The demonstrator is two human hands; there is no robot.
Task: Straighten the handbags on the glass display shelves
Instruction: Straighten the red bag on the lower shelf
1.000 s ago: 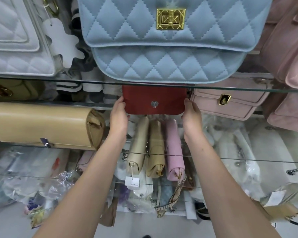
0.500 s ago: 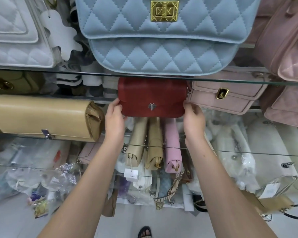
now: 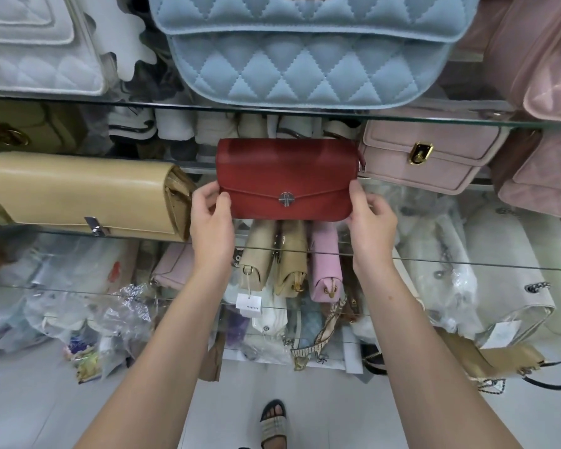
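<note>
A small red handbag (image 3: 285,173) with a round silver clasp stands at the front of the middle glass shelf (image 3: 434,122), its flap facing me. My left hand (image 3: 211,218) grips its lower left corner and my right hand (image 3: 371,218) grips its lower right corner. To its left lies a long beige clutch (image 3: 78,192). A pale pink bag with a gold lock (image 3: 431,157) sits to its right. On the shelf above rests a quilted light blue bag (image 3: 305,53), between a white quilted bag (image 3: 36,43) and a pink quilted bag (image 3: 544,59).
Below, three narrow bags, two beige (image 3: 256,254) and one pink (image 3: 326,264), stand end-on behind a lower glass edge (image 3: 467,264). Plastic-wrapped bags (image 3: 499,277) and loose wrappers (image 3: 88,306) crowd the bottom shelves. A sandalled foot (image 3: 272,422) stands on the tiled floor.
Both hands have drawn the red handbag forward and down from under the upper shelf, so its whole front shows. The view has dropped slightly.
</note>
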